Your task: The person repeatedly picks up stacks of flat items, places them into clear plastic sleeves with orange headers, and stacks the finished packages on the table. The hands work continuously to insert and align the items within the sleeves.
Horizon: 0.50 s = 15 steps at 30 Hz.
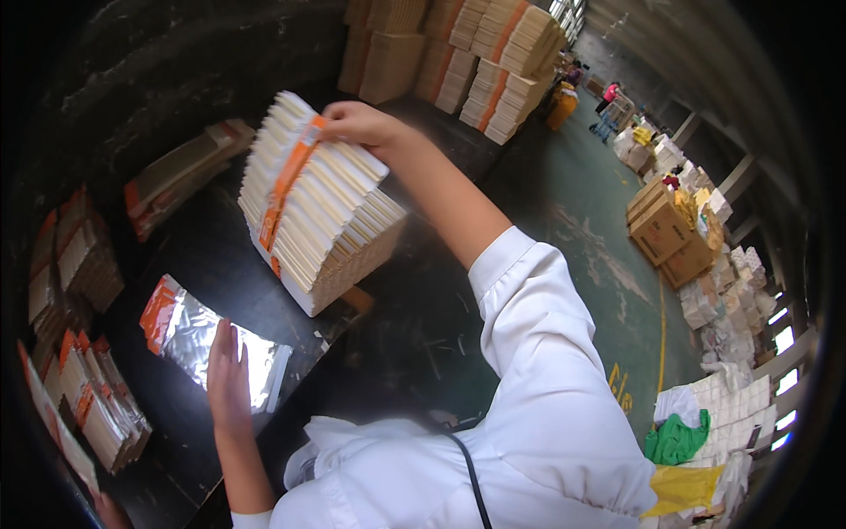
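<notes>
My right hand (360, 125) grips the upper end of an orange band (291, 182) around a thick bundle of white and cream folded sheets (330, 225). The bundle is tilted over the dark table (192, 258); whether its lower corner touches the table I cannot tell. My left hand (228, 370) lies flat, fingers extended, on a small pile of glossy clear plastic sleeves (192, 330) with orange ends. Light glares strongly off the sleeves. The left palm hides part of the pile.
Wrapped orange-ended packs (106, 403) and further bundles (86, 258) stand at left. A flat wrapped pack (185, 172) lies behind. Tall banded stacks (502, 73) rise at the back. Another person's hand (111, 510) shows bottom left. Cartons (667, 231) line the green floor (562, 218).
</notes>
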Tool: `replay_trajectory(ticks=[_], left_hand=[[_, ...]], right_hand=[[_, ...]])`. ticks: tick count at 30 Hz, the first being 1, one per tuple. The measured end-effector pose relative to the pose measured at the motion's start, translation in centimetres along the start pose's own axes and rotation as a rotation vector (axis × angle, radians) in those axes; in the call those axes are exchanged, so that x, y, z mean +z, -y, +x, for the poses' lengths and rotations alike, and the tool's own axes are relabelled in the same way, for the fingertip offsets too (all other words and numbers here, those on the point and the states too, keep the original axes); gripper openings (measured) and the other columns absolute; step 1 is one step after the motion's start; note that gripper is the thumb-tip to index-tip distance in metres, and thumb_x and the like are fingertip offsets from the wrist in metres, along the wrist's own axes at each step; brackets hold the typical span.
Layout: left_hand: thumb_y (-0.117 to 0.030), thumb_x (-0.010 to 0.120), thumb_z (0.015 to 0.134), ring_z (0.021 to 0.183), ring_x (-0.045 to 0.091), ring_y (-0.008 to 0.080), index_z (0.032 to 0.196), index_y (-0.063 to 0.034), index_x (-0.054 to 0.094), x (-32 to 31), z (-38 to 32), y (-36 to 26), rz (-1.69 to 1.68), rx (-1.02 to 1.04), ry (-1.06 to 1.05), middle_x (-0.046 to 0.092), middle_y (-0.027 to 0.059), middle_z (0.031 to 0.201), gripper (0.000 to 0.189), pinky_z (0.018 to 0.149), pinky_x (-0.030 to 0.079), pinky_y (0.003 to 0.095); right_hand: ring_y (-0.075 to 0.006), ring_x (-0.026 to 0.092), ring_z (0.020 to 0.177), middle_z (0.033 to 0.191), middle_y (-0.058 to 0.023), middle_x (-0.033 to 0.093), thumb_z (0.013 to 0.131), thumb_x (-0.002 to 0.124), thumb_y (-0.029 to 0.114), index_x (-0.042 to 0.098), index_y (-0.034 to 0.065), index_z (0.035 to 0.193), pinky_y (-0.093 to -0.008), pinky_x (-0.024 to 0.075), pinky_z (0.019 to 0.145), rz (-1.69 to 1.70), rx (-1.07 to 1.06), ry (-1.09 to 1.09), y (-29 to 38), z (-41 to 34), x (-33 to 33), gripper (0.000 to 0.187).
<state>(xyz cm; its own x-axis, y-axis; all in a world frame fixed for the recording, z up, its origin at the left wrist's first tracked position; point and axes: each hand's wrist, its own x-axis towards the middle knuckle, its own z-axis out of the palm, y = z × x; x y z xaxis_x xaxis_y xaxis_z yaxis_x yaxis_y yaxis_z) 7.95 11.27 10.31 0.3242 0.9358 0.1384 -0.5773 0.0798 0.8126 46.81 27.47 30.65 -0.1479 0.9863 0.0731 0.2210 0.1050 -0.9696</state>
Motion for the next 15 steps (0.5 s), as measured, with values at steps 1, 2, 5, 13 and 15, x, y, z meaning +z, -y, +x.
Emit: replay_trajectory(ticks=[1, 2, 5, 13, 15], left_hand=[[-0.034, 0.059, 0.095, 0.152, 0.019, 0.0319, 0.155, 0.0019, 0.021, 0.5, 0.6, -0.2, -0.081, 0.008, 0.090, 0.019, 0.0201, 0.162, 0.080, 0.123, 0.011, 0.0443], [-0.048, 0.064, 0.092, 0.150, 0.023, 0.0332, 0.157, -0.0020, 0.016, 1.0, 1.0, -0.5, -0.160, -0.047, 0.085, 0.020, 0.0186, 0.162, 0.093, 0.121, 0.020, 0.0494], [-0.057, 0.068, 0.086, 0.147, 0.027, 0.0336, 0.159, -0.0080, 0.013, 2.1, 1.8, -0.8, -0.406, -0.082, 0.124, 0.024, 0.0190, 0.159, 0.103, 0.115, 0.031, 0.0557], [-0.023, 0.059, 0.100, 0.141, 0.040, 0.0279, 0.151, -0.0118, 0.035, 0.6, -4.5, 1.3, -0.401, -0.091, -0.536, 0.041, 0.0112, 0.153, 0.058, 0.116, 0.035, 0.0490], [-0.016, 0.058, 0.101, 0.137, 0.045, 0.0271, 0.150, -0.0103, 0.035, 0.0, -5.9, 1.9, -0.385, 0.013, -0.592, 0.047, 0.0117, 0.148, 0.055, 0.116, 0.037, 0.0442]], right_hand=[[-0.0158, 0.064, 0.070, 0.082, -0.0083, 0.066, 0.074, 0.079, 0.017, 0.066, 0.0015, 0.089, -0.0293, 0.0531, 0.064, -0.110, -0.076, -0.001, 1.7, 0.2, 2.5, 0.025], [-0.0167, 0.064, 0.073, 0.082, -0.0082, 0.066, 0.072, 0.078, 0.017, 0.067, 0.0021, 0.089, -0.0309, 0.0525, 0.065, -0.222, -0.106, 0.029, 3.2, 0.0, 5.0, 0.026], [-0.0238, 0.066, 0.078, 0.080, -0.0122, 0.067, 0.067, 0.076, 0.018, 0.067, 0.0019, 0.087, -0.0358, 0.0521, 0.069, -0.337, -0.255, 0.117, 4.2, -2.5, 14.2, 0.028], [-0.0388, 0.063, 0.101, 0.103, -0.0222, 0.064, 0.085, 0.069, 0.012, 0.052, -0.0017, 0.100, -0.0430, 0.0491, 0.084, -0.273, -0.217, 0.278, -4.1, -9.1, 25.3, 0.027], [-0.0422, 0.043, 0.133, 0.142, -0.0263, 0.043, 0.085, 0.075, 0.022, 0.052, -0.0010, 0.116, -0.0456, 0.0385, 0.107, -0.575, -0.409, 0.058, -6.1, -11.5, 25.7, 0.046]])
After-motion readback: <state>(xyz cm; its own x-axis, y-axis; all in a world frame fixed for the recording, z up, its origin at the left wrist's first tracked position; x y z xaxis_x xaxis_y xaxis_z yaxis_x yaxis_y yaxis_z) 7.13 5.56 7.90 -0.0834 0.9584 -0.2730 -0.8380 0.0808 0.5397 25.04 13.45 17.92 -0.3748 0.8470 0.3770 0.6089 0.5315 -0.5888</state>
